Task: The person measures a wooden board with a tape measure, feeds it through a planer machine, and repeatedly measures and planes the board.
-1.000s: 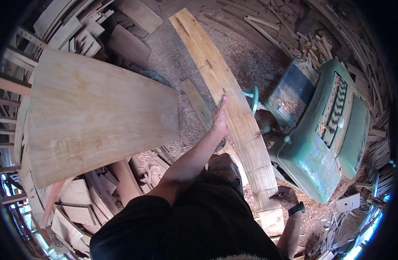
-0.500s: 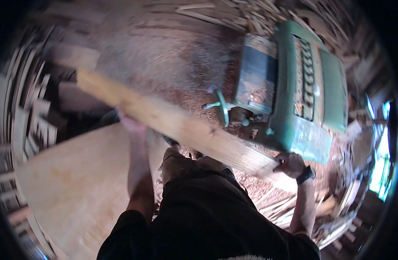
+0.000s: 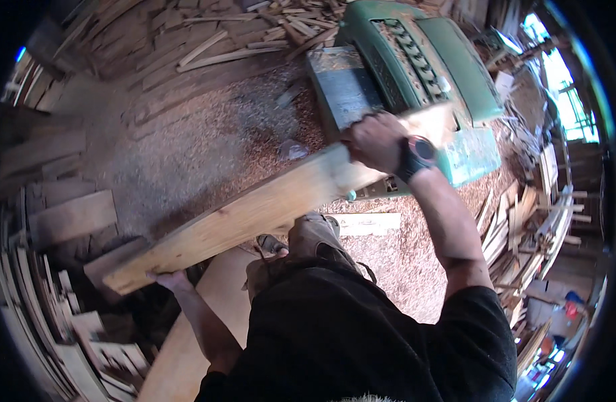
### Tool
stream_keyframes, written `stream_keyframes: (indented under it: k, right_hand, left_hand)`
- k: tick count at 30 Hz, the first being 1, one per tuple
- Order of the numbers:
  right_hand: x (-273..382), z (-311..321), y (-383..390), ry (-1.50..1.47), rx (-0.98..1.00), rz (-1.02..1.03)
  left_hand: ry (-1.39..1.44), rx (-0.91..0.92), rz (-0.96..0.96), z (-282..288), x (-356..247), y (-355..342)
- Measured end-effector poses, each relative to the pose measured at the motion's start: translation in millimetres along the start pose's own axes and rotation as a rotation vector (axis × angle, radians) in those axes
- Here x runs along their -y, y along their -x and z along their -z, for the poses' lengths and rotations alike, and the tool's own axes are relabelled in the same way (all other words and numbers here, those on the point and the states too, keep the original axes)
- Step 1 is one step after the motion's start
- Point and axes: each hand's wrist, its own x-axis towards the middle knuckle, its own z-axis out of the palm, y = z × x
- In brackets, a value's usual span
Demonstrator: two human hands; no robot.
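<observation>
I hold a long pale wooden board that runs diagonally from the lower left up to a green machine, where its far end lies over the machine's front. My left hand supports the board near its lower-left end. My right hand, with a watch at the wrist, grips the board's upper-right part, close beside the machine's metal bed. The board's upper part is blurred, and what lies beneath it at the machine is partly hidden.
Piles of wood offcuts lie behind the shavings-covered floor. Stacked boards stand at the lower left and more loose strips at the right. A large pale sheet lies beside my left leg.
My view has turned toward the machine. The board has swung crosswise, its right end rising onto the machine front, with my right hand moving up with it and my left hand toward the other end.
</observation>
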Motion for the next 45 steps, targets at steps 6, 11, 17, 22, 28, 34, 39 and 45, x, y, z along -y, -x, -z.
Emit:
stream_keyframes:
  k: [6, 11, 17, 22, 28, 34, 39, 45]
  right_hand:
    - [42.5, -3.7, -63.8, -0.029, -0.251, -0.073]
    - [56.3, -19.3, -91.3, -0.159, -0.465, -0.096]
    - [26.5, -35.8, -156.2, -0.162, -0.615, -0.101]
    - [-15.1, -54.2, -222.3, -0.215, -0.66, -0.114]
    - [-48.2, -55.7, -266.9, -0.305, -0.6, -0.199]
    - [-67.9, -78.1, -284.1, -0.336, -0.521, -0.28]
    - [-68.4, -90.7, -289.6, -0.355, -0.527, -0.375]
    - [-63.2, -87.6, -288.2, -0.322, -0.52, -0.497]
  left_hand:
    - [-0.003, 0.032, -0.351, 33.5, -43.1, -88.9]
    - [0.175, 0.025, -0.344, 24.3, -37.7, -132.3]
    - [0.444, 0.733, 0.079, -19.7, -34.9, -179.8]
    - [0.48, 0.69, 0.042, -110.0, -20.4, -234.7]
    - [0.338, 0.752, 0.063, -193.8, -9.4, -272.2]
    - [0.206, 0.747, 0.188, -269.6, 4.9, -307.0]
    - [0.258, 0.851, 0.261, -297.9, 19.9, -352.4]
    - [0.214, 0.982, 0.437, -347.9, 53.6, -381.3]
